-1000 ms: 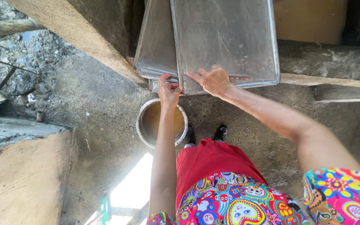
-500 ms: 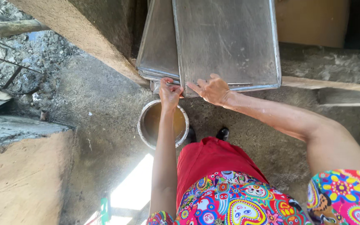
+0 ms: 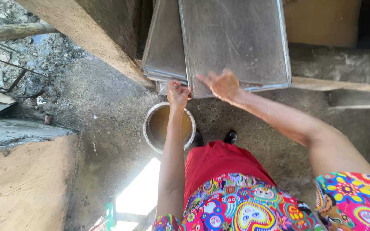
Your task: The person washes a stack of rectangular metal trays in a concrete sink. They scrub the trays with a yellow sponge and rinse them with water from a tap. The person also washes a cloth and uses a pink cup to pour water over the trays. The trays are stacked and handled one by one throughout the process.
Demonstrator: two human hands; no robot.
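tray (image 3: 236, 42) on top of the stack, leaning over the bucket (image 3: 169, 126). i see right hand (image 3: 222, 84) flat on the tray's lower edge, fingers spread apart. left hand (image 3: 178, 95) fingers clamped on the tray's lower-left corner, just above the bucket of brown liquid.

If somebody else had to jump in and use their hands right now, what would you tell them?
Left hand: fingers pinch the near edge of the lower metal trays, at the corner of the stack.
Right hand: lies flat on the near edge of the top tray, fingers spread, gripping nothing.
Things: the trays lean stacked against the wall by a wooden beam. A bucket of brown water stands on the concrete floor just under the left hand, in front of the person's feet.
Done: both hands are on the trays.
Left: the trays have not been lifted; none is in the bucket.
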